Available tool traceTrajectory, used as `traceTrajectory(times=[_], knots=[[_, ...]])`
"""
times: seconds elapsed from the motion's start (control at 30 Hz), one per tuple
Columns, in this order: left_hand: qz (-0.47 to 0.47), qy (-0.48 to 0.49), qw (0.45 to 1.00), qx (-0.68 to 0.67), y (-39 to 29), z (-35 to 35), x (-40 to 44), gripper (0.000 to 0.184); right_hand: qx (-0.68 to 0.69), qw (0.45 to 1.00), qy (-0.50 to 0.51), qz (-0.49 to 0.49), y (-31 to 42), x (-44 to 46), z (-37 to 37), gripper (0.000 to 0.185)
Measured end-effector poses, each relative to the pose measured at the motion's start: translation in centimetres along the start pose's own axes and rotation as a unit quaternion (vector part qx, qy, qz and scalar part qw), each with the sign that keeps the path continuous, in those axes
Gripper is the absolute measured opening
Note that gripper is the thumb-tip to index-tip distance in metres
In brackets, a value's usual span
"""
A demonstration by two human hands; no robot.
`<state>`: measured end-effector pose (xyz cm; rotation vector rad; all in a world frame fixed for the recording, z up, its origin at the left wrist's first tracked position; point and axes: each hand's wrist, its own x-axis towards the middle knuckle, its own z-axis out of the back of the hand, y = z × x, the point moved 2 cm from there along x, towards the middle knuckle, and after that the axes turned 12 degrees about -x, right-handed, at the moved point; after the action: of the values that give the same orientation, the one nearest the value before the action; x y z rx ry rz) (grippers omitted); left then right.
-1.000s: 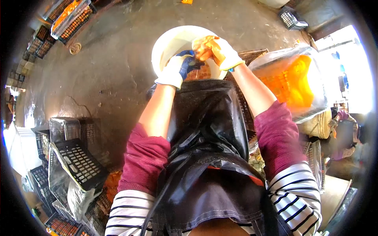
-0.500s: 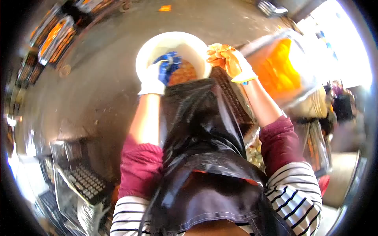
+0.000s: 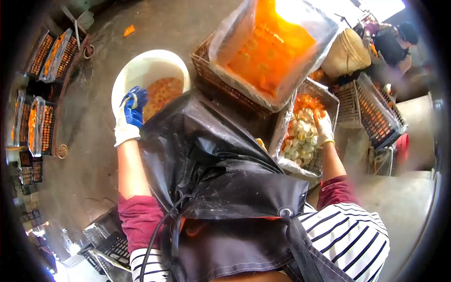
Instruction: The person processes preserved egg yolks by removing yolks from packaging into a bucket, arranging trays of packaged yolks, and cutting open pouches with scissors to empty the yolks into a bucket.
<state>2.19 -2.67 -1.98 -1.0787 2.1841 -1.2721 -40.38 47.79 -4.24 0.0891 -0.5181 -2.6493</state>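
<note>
Pale shells (image 3: 300,140) sit at three o'clock by my right hand (image 3: 323,126); left hand (image 3: 132,110) curls at ten (insides hidden, can't tell what's held).

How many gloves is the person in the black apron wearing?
2: a blue-and-white glove on the left hand, at the white bucket, and an orange-and-white glove on the right hand, at the crate of pale, shell-like pieces. Neither glove is fully hidden.

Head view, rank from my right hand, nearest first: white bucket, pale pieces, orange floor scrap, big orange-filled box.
1. Pale pieces, beside your right hand
2. Big orange-filled box, ahead-left
3. White bucket, farther left
4. Orange floor scrap, beyond the bucket
</note>
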Motion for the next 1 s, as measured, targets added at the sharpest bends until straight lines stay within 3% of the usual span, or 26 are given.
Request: traceTrajectory(times=[0.07,0.13,0.17,0.27,0.37,0.4,0.43,0.5,0.6,0.63,0.73,0.8,0.87,0.9,0.97,1.0], knots=[[0.019,-0.039,0.998,-0.036,-0.8,-1.1,0.3,0.035,0.002,0.999,-0.037,-0.006,0.4,-0.4,-1.2,0.033],[0.070,-0.111,0.987,-0.096,-2.7,-5.5,0.3,0.036,0.213,0.973,-0.078,-0.041,4.1,0.5,-2.1,0.027],[0.060,-0.061,0.994,-0.075,-3.0,-6.6,0.8,0.036,0.282,0.958,-0.024,-0.045,7.0,0.7,-1.6,0.029],[0.041,-0.044,0.998,0.025,-4.6,-12.6,1.3,0.036,0.389,0.920,0.043,0.014,14.4,1.2,-0.5,0.034],[0.035,0.011,0.997,0.065,-2.7,-13.2,2.7,0.033,0.174,0.970,0.028,0.170,18.2,3.9,-1.9,0.035],[0.087,-0.003,0.996,-0.026,-1.9,-13.2,3.0,0.033,0.128,0.972,0.017,0.198,19.6,5.0,-2.9,0.035],[0.136,-0.027,0.983,-0.116,-1.1,-13.2,3.2,0.032,0.107,0.975,0.045,0.190,20.7,6.1,-4.0,0.035],[0.127,-0.015,0.987,-0.093,-1.1,-14.3,2.5,0.033,0.063,0.976,0.103,0.180,22.7,8.5,-6.3,0.033],[0.121,-0.038,0.990,-0.055,-1.1,-14.4,1.8,0.036,-0.170,0.901,0.087,0.389,23.6,13.4,-12.2,0.034],[0.114,-0.033,0.992,-0.031,-1.0,-13.3,1.9,0.037,-0.243,0.894,0.179,0.330,24.6,13.3,-11.3,0.035],[0.080,-0.054,0.995,-0.026,-1.8,-11.5,1.1,0.040,-0.240,0.907,0.295,0.182,24.1,15.5,-15.6,0.036],[0.065,-0.079,0.995,0.020,-2.2,-10.1,0.1,0.040,-0.385,0.827,0.323,0.252,24.1,15.4,-17.3,0.034],[0.059,-0.115,0.986,0.106,-3.1,-9.7,-1.1,0.041,-0.358,0.839,0.332,0.241,22.8,15.1,-19.1,0.035],[0.068,-0.105,0.991,0.057,-3.2,-8.5,-1.5,0.042,-0.346,0.844,0.339,0.231,21.7,14.9,-19.8,0.035],[0.088,-0.141,0.972,0.166,-3.6,-8.3,-2.2,0.046,-0.329,0.826,0.405,0.216,19.4,16.3,-21.3,0.034],[0.105,-0.166,0.977,0.087,-3.4,-7.5,-2.2,0.045,-0.320,0.818,0.431,0.209,19.1,17.0,-21.2,0.034]])
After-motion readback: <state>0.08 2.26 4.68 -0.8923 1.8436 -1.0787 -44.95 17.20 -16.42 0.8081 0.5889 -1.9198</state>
